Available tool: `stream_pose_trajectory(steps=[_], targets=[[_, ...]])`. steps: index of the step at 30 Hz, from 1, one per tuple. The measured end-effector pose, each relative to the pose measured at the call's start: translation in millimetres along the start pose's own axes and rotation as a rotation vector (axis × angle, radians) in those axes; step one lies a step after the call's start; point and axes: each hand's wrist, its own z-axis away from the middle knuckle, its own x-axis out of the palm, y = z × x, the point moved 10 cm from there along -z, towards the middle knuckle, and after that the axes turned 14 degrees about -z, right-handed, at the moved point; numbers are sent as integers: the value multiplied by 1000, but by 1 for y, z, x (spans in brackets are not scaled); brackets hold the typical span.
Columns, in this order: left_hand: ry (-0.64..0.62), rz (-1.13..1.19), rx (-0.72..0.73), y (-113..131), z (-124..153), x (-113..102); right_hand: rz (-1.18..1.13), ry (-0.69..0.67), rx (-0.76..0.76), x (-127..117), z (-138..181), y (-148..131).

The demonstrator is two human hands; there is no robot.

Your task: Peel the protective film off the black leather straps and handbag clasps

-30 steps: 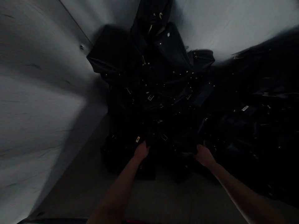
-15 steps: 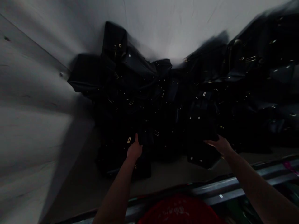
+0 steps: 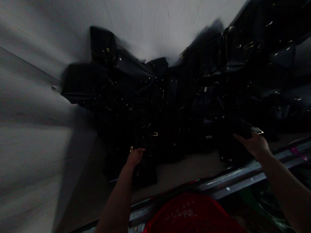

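Right grip (image 3: 256, 145): black bag (image 3: 230, 150) held | left grip (image 3: 135, 156): at bag pile (image 3: 136, 69), hold unclear

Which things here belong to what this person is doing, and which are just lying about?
Part of the work:
- Dark bag, held by the right hand
- Heap of dark bags at the left hand; too dark to tell its grip

Just around, seemingly:
- Pale wall
- Metal rails
- Pink strip
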Motion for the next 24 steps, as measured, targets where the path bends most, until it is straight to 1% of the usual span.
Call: stream_pose_trajectory(steps=[1, 3, 5, 8, 10, 11, 13, 14, 15, 16, 18, 19, 21, 22, 24], targets=[[-15, 11, -3, -2, -3, 3, -7, -36, -15, 1, -1, -5], [-41, 35, -7, -4, -9, 9, -51, -171, -29, 9, 0, -18], [-60, 60, -5, -3, -15, 16, -137, -378, -24, 26, 10, -37], [-79, 97, -1, 1, -23, 25, -298, -709, -25, 56, 39, -72], [-90, 118, -3, 2, -26, 32, -354, -929, -8, 83, 64, -91], [-94, 127, -6, 1, -27, 35, -365, -1039, 12, 101, 76, -97], [-96, 143, -17, -4, -27, 41, -391, -1235, 60, 145, 99, -105], [-95, 148, -25, -7, -26, 43, -406, -1294, 83, 170, 106, -108], [-92, 153, -34, -12, -25, 45, -420, -1324, 100, 196, 109, -110], [-87, 156, -44, -16, -24, 47, -414, -1310, 118, 223, 107, -109], [-74, 161, -68, -26, -20, 50, -392, -1248, 127, 272, 96, -107], [-67, 163, -82, -31, -18, 51, -372, -1202, 124, 293, 87, -104], [-54, 164, -111, -38, -13, 55, -307, -1096, 106, 325, 70, -95], [-50, 163, -125, -41, -11, 58, -261, -1035, 95, 336, 61, -88], [-43, 160, -146, -46, -7, 63, -153, -921, 62, 350, 49, -73]])
